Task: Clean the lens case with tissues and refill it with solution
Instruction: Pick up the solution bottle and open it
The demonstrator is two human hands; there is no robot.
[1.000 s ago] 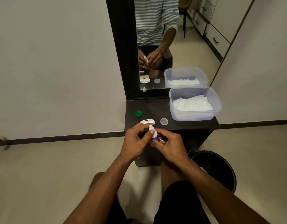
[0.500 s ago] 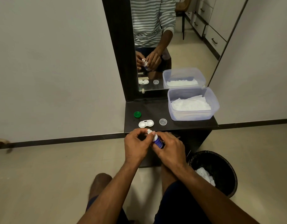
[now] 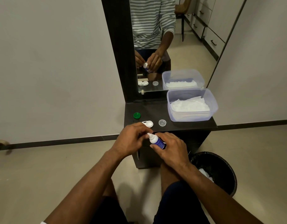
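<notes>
A small solution bottle point(image 3: 156, 141) with a white top and blue label is tilted in front of the dark shelf. My right hand point(image 3: 171, 148) grips its body. My left hand point(image 3: 132, 139) pinches the white tip of the bottle with its fingers. The white lens case point(image 3: 148, 123) lies open on the shelf point(image 3: 188, 125) just beyond my left hand, partly hidden by it. A green cap point(image 3: 137, 115) sits to its left and a clear cap point(image 3: 162, 122) to its right. A clear plastic box point(image 3: 192, 117) holding white tissues point(image 3: 189, 105) stands at the shelf's right end.
A tall mirror point(image 3: 163, 46) with a dark frame rises behind the shelf and reflects the hands and box. A black bin point(image 3: 220, 167) with used tissue stands on the floor at the right. My knees are below the shelf.
The bottle has tilted further with its tip toward my left hand, and both hands sit slightly lower in front of the shelf edge. The lens case is again partly covered.
</notes>
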